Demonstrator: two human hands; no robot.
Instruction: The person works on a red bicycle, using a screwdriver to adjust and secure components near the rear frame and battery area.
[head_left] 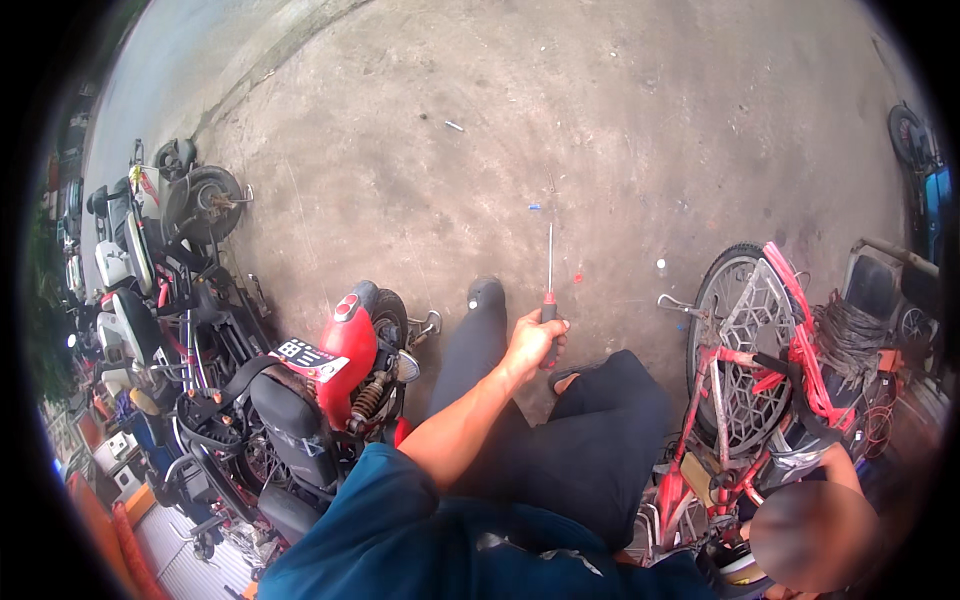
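My left hand is closed around the red and black handle of a screwdriver. The long thin metal shaft points away from me, and its tip is over the concrete ground. My left arm reaches across in front of my dark trousers, between my two legs. My right hand does not show in the picture. Just left of my leg stands a red electric scooter, with its rear wheel, shock spring and plate in view.
Many parked scooters crowd the left side. At right is a red bicycle frame with a wheel and a grey grid-patterned panel, near a person at lower right. Small litter, including a blue scrap and a red scrap, lies on the concrete.
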